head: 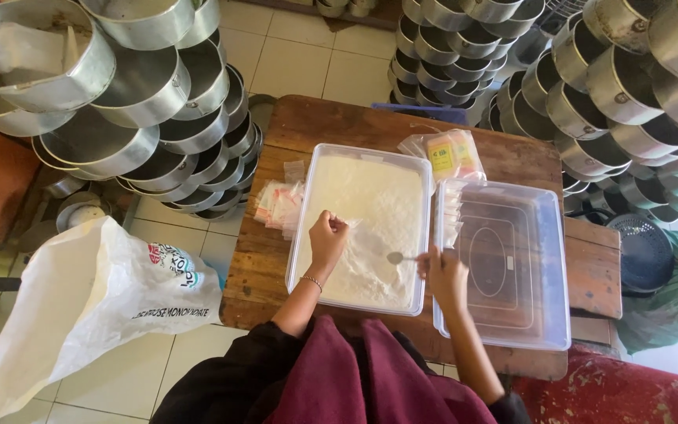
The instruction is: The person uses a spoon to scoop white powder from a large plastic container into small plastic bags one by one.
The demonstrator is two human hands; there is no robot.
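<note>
A white sack is seen on the floor, left of the wooden bench. A small clear bag is pinched in the left hand over the tub of white powder. A spoon is grasped by the right hand, bowl over the powder. The empty clear tub lies just beside it.

Small clear plastic pouch: held upright over the powder. Metal spoon: lies level, bowl leftward, just above the white powder, right of the pouch.
</note>
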